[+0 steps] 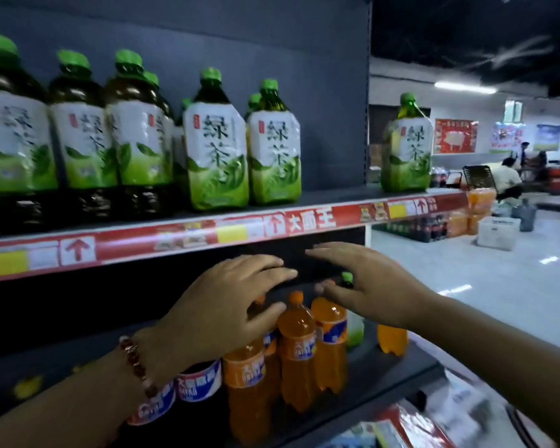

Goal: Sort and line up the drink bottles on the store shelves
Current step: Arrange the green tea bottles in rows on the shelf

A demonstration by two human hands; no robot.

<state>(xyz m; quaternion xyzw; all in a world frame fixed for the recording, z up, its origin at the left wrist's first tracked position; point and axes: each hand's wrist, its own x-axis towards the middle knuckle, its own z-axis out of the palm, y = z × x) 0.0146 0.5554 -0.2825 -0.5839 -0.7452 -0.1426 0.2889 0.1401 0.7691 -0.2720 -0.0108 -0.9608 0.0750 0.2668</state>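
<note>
Several green tea bottles with green caps stand in a row on the upper shelf; one green tea bottle stands alone at its right end. On the lower shelf stand several orange soda bottles and dark cola bottles. My left hand, with a bead bracelet on the wrist, hovers over the orange bottles with fingers spread, the thumb near a bottle neck. My right hand reaches in over the same bottles, fingers straight, holding nothing. A small green-capped bottle shows behind it.
One orange bottle stands apart at the lower shelf's right end. Past the shelf is an open tiled floor with stacked drink packs, a white crate and people seated at the back.
</note>
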